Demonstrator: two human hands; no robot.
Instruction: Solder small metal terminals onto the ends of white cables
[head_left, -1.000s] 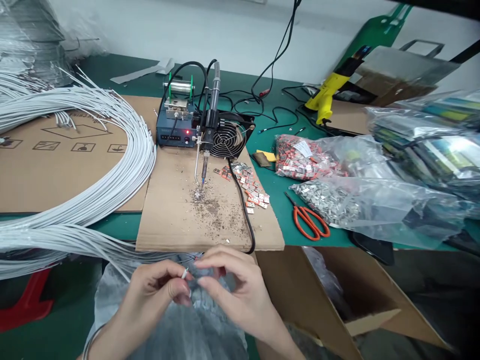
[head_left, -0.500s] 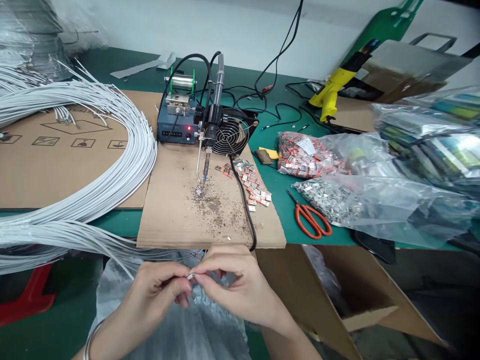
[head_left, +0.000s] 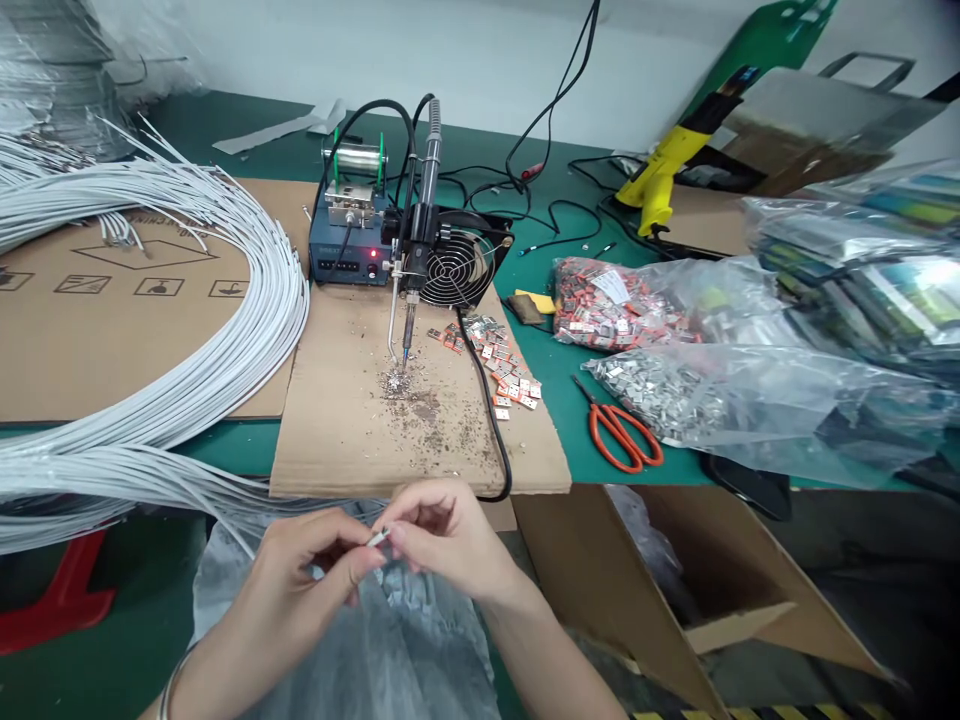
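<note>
Low in front of the bench edge, my left hand (head_left: 311, 570) pinches a short white cable end (head_left: 379, 538) between thumb and fingers. Touching it from the other side, my right hand (head_left: 442, 535) closes thumb and fingertips on the cable's tip, where a small metallic bit glints. Fingers hide most of that tip. Several white cables (head_left: 217, 490) run in a bundle from the left toward my hands. Behind them, a soldering iron (head_left: 424, 230) stands clamped in its stand, tip down over solder bits on a cardboard sheet (head_left: 330, 430).
A solder feeder (head_left: 347, 240) and fan (head_left: 457, 270) stand behind. Small orange-and-metal connectors (head_left: 514, 380) lie on the cardboard. To the right are orange-handled scissors (head_left: 625, 437), a bag of metal shells (head_left: 667, 395) and a bag of connectors (head_left: 600, 305). An open carton (head_left: 600, 590) sits below.
My right hand has shifted slightly left and turned at the cable tip, and more of the white end shows between my fingers. Both hands keep their pinch. The view has moved slightly.
</note>
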